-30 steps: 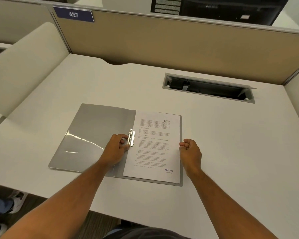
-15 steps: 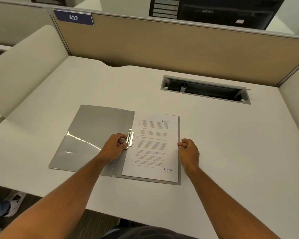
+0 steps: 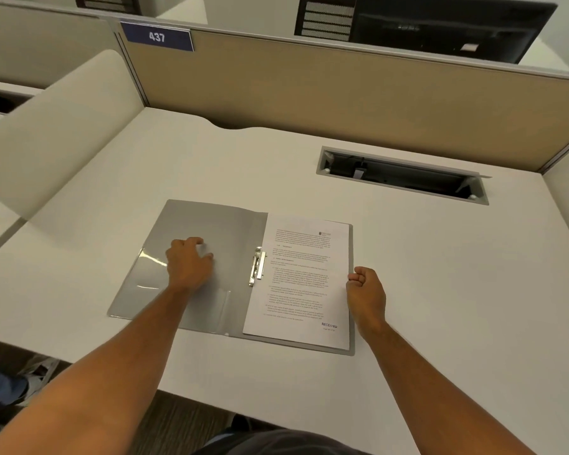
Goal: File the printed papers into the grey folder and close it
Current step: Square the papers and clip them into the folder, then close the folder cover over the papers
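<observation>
Grey folder [image 3: 211,231] open flat on worktop [image 3: 440,274], papers [image 3: 303,284] clipped on right half, left hand [image 3: 188,264] spread empty on cover, right hand [image 3: 366,290] loosely curled, empty, at page edge; best swung shut from cover's outer edge, pages steadied.

one grey folder [image 3: 207,231], one stack of printed papers [image 3: 301,280], one metal clip [image 3: 258,266], two hands.

The grey folder [image 3: 204,231] lies open and flat near the front edge of the counter [image 3: 440,290]. The printed papers [image 3: 301,284] lie on its right half, with a shiny metal clip [image 3: 258,266] at their left edge.
</observation>
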A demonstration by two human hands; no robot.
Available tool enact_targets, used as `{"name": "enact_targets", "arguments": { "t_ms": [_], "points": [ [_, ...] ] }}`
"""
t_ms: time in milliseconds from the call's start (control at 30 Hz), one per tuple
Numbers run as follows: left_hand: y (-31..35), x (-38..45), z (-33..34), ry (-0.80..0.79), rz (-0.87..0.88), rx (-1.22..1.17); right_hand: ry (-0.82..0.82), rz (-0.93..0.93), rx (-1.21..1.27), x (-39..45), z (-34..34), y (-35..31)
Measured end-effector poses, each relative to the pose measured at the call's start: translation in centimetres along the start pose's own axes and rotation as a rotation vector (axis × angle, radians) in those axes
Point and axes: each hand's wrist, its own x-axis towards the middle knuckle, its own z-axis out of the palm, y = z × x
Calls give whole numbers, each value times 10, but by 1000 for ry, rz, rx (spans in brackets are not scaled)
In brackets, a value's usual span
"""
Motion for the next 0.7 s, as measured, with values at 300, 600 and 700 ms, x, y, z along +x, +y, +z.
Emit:
{"name": "enact_targets", "arguments": {
  "t_ms": [300, 600, 700],
  "points": [
    [-47, 21, -42, 84, -296, 80, -12, -7, -10, -1, 6, -1],
    [-40, 25, -65, 107, -374, -36, -11, -6, -43, -2, 8, -6],
    [-29, 23, -76, 143, -371, -39, -10, 0, -38, -3, 8, -8]
  ]
}}
